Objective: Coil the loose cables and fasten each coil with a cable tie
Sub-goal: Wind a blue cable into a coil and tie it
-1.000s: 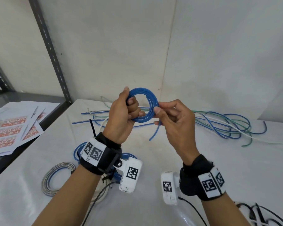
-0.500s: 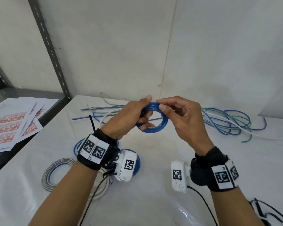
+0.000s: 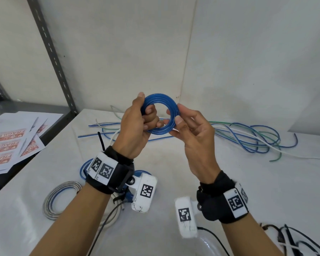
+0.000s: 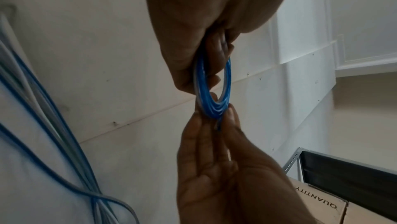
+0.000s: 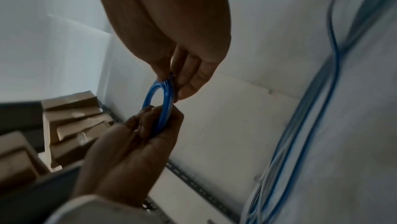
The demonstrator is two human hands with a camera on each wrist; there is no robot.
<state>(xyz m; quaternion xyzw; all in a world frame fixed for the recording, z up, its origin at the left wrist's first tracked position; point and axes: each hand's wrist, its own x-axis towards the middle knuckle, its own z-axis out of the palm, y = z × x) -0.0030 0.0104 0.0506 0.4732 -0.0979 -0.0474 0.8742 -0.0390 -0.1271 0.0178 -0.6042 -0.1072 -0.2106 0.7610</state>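
Observation:
A small blue cable coil (image 3: pixel 160 100) is held upright above the table between both hands. My left hand (image 3: pixel 139 124) grips its left side, fingers curled through the ring and thumb up along its rim. My right hand (image 3: pixel 185 126) pinches the coil's right side between thumb and fingertips. The left wrist view shows the blue coil (image 4: pixel 211 102) edge-on, pinched from both ends; in the right wrist view the blue coil (image 5: pixel 165 97) is also held at both ends. Loose blue, green and white cables (image 3: pixel 248 137) lie spread on the white table (image 3: pixel 266 191) behind.
A grey-and-blue coil (image 3: pixel 50 202) lies at the left front, and another blue coil (image 3: pixel 84 167) sits under my left wrist with a black tie (image 3: pixel 101 142) sticking up. Printed sheets (image 3: pixel 11 145) lie on a grey shelf at left. Black cords (image 3: pixel 294 241) lie bottom right.
The coil was tipped flat and lowered half a second ago; it now stands upright again and higher. The loose tail seen hanging a second ago no longer shows.

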